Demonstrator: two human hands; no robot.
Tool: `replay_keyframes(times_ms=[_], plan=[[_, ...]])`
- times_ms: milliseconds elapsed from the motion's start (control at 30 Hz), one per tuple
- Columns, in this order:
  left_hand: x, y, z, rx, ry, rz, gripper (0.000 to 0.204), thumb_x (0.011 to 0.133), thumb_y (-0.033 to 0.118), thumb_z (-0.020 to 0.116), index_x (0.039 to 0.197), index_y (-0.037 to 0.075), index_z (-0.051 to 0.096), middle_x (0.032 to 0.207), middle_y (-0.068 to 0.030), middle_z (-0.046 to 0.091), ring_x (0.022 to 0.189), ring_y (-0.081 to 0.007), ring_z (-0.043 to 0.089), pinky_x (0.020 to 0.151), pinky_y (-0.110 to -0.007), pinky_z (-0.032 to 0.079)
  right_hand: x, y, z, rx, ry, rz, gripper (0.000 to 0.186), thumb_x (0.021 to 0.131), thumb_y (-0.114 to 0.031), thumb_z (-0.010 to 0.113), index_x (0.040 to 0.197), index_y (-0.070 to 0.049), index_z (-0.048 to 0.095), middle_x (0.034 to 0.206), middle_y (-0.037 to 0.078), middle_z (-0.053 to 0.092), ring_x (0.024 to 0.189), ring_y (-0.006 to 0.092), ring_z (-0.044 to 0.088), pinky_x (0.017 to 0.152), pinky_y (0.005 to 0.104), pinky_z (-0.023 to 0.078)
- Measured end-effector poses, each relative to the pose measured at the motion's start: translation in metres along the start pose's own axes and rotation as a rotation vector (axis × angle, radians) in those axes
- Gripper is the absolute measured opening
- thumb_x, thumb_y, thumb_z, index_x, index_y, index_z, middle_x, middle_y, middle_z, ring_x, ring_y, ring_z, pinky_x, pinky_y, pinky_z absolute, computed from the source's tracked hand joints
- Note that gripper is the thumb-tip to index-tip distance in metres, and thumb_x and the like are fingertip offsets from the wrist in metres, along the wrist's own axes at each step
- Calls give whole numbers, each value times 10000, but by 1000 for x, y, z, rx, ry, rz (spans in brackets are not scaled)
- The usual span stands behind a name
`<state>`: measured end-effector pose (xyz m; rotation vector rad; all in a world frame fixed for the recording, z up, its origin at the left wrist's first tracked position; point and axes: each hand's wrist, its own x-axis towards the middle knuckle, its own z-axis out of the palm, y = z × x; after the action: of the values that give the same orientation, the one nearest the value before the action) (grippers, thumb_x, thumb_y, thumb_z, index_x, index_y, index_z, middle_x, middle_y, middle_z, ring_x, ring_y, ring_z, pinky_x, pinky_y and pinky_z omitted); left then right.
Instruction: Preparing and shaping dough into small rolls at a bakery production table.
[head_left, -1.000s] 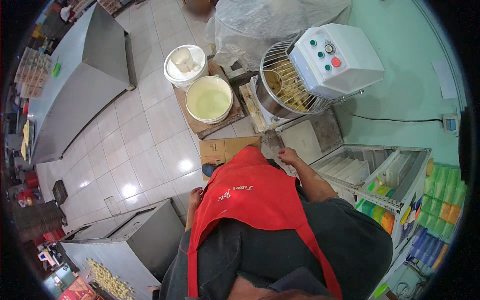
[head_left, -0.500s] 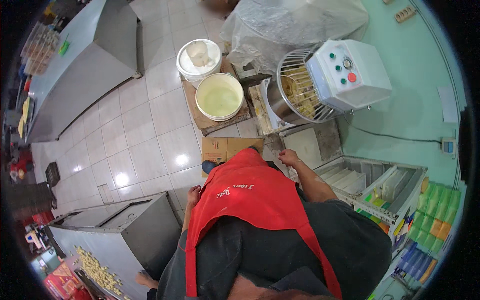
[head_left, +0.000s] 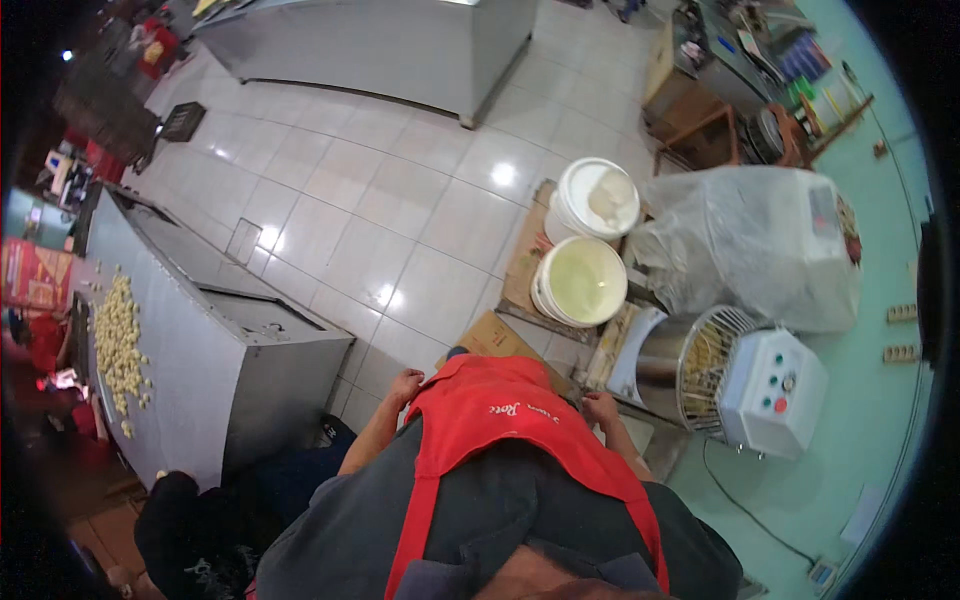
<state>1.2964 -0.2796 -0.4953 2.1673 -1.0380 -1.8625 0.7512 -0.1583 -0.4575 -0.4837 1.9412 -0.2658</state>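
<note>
I wear a red apron (head_left: 500,405) over a dark shirt. My left hand (head_left: 405,386) is beside its left edge, fingers curled inward. My right hand (head_left: 600,407) is low by the other edge, also with bent fingers. Whether either hand pinches the apron or anything small cannot be made out. Beyond my right hand stands a dough mixer (head_left: 780,390) with a steel bowl (head_left: 660,365), a wire guard and yellowish dough inside. An open white bucket (head_left: 545,300) of pale yellowish liquid stands ahead, near a lidded white bucket (head_left: 568,215) with a scoop on top.
On my left, a metal worktable (head_left: 185,360) carries many small dough pieces (head_left: 120,340); a person in dark clothes (head_left: 200,525) is beside it. Flattened cardboard (head_left: 495,335) lies by my feet. A plastic-covered machine (head_left: 730,245) stands right, a long steel counter (head_left: 380,55) far ahead.
My view has swung left, bringing the worktable and the other person further into sight, while the buckets and mixer shift rightward. My right hand has come closer to the apron.
</note>
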Motion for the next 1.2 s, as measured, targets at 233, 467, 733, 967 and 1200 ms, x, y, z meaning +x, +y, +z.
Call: replay_keyframes(times_ms=[233, 467, 733, 967, 1200], plan=[[2, -20, -86, -138, 146, -100, 330, 911, 177, 765, 1211, 42, 742, 1030, -116, 768, 857, -201, 711, 703, -377, 591, 25, -121, 56, -289, -168, -92, 361, 976, -219, 679, 1278, -38, 763, 1042, 133, 796, 868, 255, 765, 732, 430, 594], [12, -22, -140, -411, 260, -175, 243, 974, 202, 724, 1157, 54, 786, 932, -84, 794, 786, -166, 715, 682, -374, 571, 94, -221, 93, -763, -100, -628, 333, 941, -232, 608, 1169, -74, 793, 1109, 177, 800, 1017, 421, 759, 874, 498, 596], [65, 0, -135, -800, 288, -332, 375, 1026, 272, 686, 1344, 76, 705, 955, -44, 694, 743, -167, 632, 579, -312, 494, 237, -411, 96, -1121, -441, -904, 327, 899, -366, 680, 1015, -94, 819, 1059, 136, 809, 994, 306, 780, 850, 463, 612], [99, 128, -218, -919, 404, -192, 387, 1063, 328, 636, 1339, 69, 714, 1052, -73, 738, 871, -189, 668, 737, -362, 558, 352, -696, 213, -1572, -299, -1064, 297, 889, -320, 669, 872, -55, 803, 769, 147, 766, 667, 314, 762, 675, 464, 619], [146, 167, -310, -1014, 619, -173, 463, 1055, 337, 638, 1362, -6, 693, 1288, -139, 750, 1187, -231, 685, 1037, -349, 519, 344, -971, 452, -1117, -302, -1035, 311, 925, -222, 764, 1173, -36, 783, 814, 95, 777, 649, 188, 728, 570, 341, 594]])
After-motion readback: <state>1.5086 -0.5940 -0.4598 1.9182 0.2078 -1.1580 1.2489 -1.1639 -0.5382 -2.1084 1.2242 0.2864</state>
